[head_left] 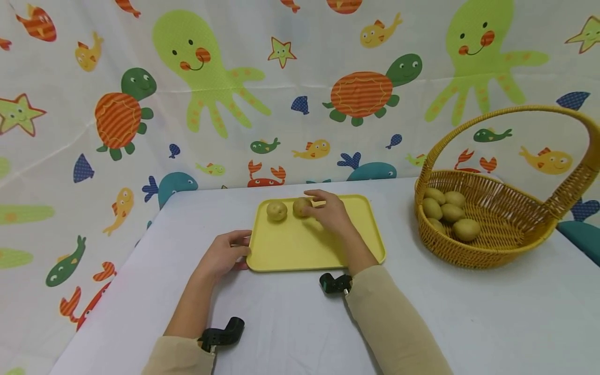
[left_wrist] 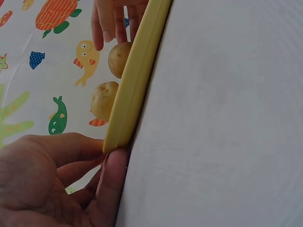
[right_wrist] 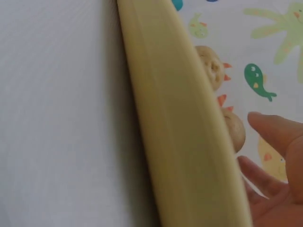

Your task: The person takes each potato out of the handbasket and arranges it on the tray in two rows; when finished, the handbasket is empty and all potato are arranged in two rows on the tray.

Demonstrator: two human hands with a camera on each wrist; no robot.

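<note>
Yellow tray (head_left: pixel 288 247) carries two potatoes (head_left: pixel 277 211), probably placed, with six visible ones seemingly left in the wicker basket (head_left: pixel 487 261), left grip (head_left: pixel 228 253) pinching the tray's corner, right grip (head_left: pixel 329 211) loosely spread, apparently empty, by the right-hand potato (head_left: pixel 298 207).

Potatoes (head_left: pixel 277 211) on tray (head_left: pixel 290 245), basket (head_left: pixel 469 258) right
</note>
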